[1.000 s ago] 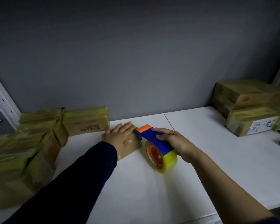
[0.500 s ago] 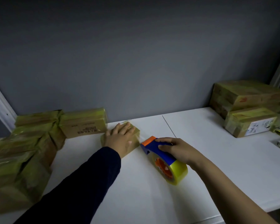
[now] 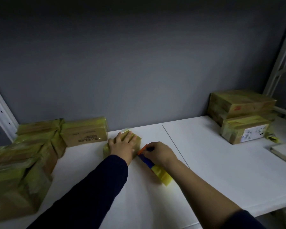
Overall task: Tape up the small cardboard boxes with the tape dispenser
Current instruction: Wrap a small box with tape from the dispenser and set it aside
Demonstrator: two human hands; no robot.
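Head view: one small cardboard box (image 3: 137,140), one tape dispenser (image 3: 148,161), two hands. The left hand (image 3: 122,144) lies flat on the box, fingers straight and slightly spread. The right hand (image 3: 158,153) curls round the blue dispenser, whose orange end meets the box's right side. One printed box (image 3: 86,132) and a heap of taped parcels (image 3: 18,171) sit at the left and a stack of boxes (image 3: 241,103) at the right, all on a white desk (image 3: 213,162) before a grey wall (image 3: 139,63).
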